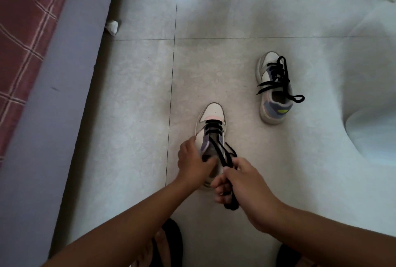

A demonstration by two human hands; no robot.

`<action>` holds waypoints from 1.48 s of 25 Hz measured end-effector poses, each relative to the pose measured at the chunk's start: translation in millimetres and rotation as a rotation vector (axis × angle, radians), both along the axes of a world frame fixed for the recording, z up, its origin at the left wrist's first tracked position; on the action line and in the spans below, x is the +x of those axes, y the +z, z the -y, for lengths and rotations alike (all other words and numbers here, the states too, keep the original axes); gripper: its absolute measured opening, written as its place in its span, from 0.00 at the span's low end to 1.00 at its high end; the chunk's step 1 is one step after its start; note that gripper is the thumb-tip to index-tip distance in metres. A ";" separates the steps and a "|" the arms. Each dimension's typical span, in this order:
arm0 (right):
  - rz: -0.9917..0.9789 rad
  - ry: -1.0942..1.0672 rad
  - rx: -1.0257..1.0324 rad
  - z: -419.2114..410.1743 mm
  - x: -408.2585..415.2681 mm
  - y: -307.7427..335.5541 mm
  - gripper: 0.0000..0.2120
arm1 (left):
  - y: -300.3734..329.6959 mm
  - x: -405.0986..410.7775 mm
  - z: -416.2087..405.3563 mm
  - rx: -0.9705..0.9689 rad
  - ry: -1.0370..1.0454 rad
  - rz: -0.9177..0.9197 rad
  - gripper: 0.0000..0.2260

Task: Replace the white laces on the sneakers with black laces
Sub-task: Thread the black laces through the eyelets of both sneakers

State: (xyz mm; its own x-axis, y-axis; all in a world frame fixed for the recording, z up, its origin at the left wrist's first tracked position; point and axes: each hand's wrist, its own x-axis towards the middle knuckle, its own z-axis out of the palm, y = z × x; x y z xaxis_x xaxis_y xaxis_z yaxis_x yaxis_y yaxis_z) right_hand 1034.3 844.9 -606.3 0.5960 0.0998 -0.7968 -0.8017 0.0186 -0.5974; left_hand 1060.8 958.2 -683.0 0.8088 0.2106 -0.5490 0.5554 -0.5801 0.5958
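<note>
Head view, looking down: the right hand (242, 187) has its fingers curled round the two free ends of the black lace (222, 157), gathered together, with the tips sticking out below the fist toward the near edge. From that grip the lace runs up and slightly left, away from the person, into the eyelets of the near sneaker (211, 125), which stands on the tiled floor (139, 95) with its toe pointing far. So the lace's long axis lies almost along the shoe's own length, and any tightening pull would come straight back toward the body. The left hand (192, 162) grips the shoe's left side by the collar, steadying it; it is the nearer hand to the eyelets. Both forearms reach in from the near edge, wrists bent down. The lower rows look threaded in black; the upper ones are hidden by the hands. Well apart, far and right, the second sneaker (275, 90) already carries black lacing, loosely tied.
</note>
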 end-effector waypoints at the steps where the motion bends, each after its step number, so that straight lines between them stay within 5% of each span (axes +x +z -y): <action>1: 0.029 -0.033 -0.030 6.6 -0.8 -3.3 0.07 | 2.6 -3.7 -8.0 -0.013 0.056 0.068 0.21; 3: 0.052 -0.008 -0.014 16.1 -2.2 -6.9 0.09 | 22.6 -7.1 -14.8 -0.162 0.152 0.045 0.07; 6: 0.144 0.231 0.022 19.6 -3.9 -7.2 0.09 | 41.7 -6.1 -9.0 -0.364 0.085 -0.197 0.18; 9: 0.230 0.372 -0.058 18.8 -2.2 -4.6 0.13 | 47.8 -9.3 -1.9 -0.542 0.154 -0.366 0.14; 13: 0.211 0.244 -0.069 32.1 15.0 1.5 0.13 | 52.6 0.9 -18.1 -0.901 0.453 -0.387 0.12; 16: 0.102 0.154 0.143 51.3 33.1 8.0 0.12 | 52.7 10.0 -38.5 -1.048 0.523 -0.405 0.13; 18: 0.054 0.209 0.090 65.1 45.5 9.1 0.08 | 53.1 20.2 -55.6 -0.814 0.397 -0.317 0.08; 22: 0.012 0.393 -0.142 106.3 61.7 12.2 0.10 | 45.6 44.0 -115.6 0.069 0.231 0.043 0.09; 27: -0.114 0.643 -0.033 112.5 62.0 31.3 0.09 | 37.9 50.6 -117.8 0.613 -0.266 0.004 0.24; 30: -0.112 0.492 0.290 76.8 55.9 46.0 0.07 | 41.2 34.6 -53.4 0.205 -0.565 0.180 0.30; 32: -0.115 0.437 0.527 47.7 44.0 51.3 0.07 | 48.2 9.8 -15.5 -0.163 -0.601 0.237 0.23; 34: -0.028 0.627 0.508 30.3 35.6 43.9 0.08 | 59.0 -7.8 -2.2 -0.503 -0.322 0.213 0.09; 37: 0.391 1.032 -0.067 33.7 55.4 9.4 0.10 | 52.8 10.5 -24.3 -0.543 0.304 0.367 0.07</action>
State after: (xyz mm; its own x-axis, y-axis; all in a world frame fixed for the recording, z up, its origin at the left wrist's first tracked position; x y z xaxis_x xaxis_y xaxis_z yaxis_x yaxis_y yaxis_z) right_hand 1089.7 811.2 -596.8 0.4628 0.6579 -0.5941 -0.1693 -0.5923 -0.7877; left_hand 1071.3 982.5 -630.2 0.9104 0.2298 -0.3441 0.3538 -0.0007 0.9353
